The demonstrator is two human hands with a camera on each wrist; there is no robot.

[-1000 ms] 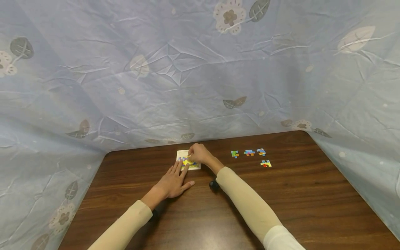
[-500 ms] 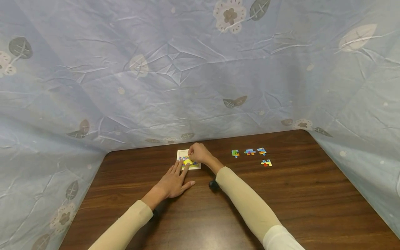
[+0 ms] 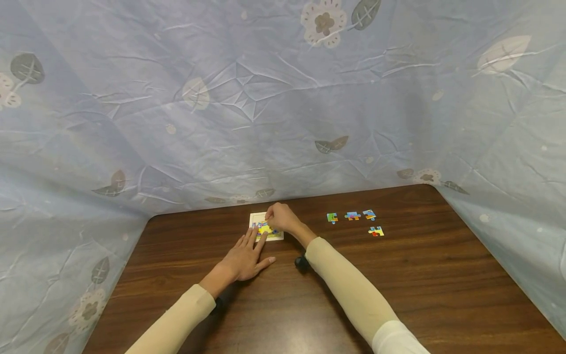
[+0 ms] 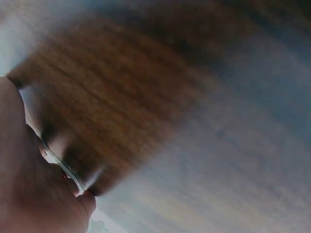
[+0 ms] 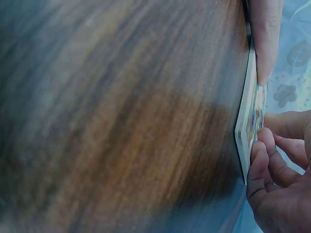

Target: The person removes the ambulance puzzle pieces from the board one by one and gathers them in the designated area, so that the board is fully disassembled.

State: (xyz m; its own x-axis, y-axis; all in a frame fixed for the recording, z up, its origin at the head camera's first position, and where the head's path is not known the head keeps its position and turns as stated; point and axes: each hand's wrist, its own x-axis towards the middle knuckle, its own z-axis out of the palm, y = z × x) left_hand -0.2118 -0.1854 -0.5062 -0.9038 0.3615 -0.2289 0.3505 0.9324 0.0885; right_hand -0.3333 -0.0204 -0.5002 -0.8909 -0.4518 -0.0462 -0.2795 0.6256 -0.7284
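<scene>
**Wood Grain, Creased Cloth, Printed Board**

The worktop (image 3: 424, 280) shows smooth wood grain with a soft sheen. The hanging cloth (image 3: 247, 59) looks matt and sharply creased; the sleeves (image 3: 349, 285) are matt fabric. The puzzle frame (image 3: 258, 215) and loose pieces (image 3: 352, 216) look like smooth board, the latter brightly printed.

Puzzle tray (image 3: 259, 216): pale, squarish, lying flat.
Fitted pieces (image 3: 265, 229): yellow and blue, across its lower part.
Held piece (image 3: 267, 221): apparently pinched in the right hand (image 3: 285, 219), mostly hidden from me.
Loose, off right: green piece (image 3: 332, 217), pink-blue piece (image 3: 353, 216), orange-blue piece (image 3: 369, 215) in a row; yellow-red piece (image 3: 377, 231) nearer.
</scene>
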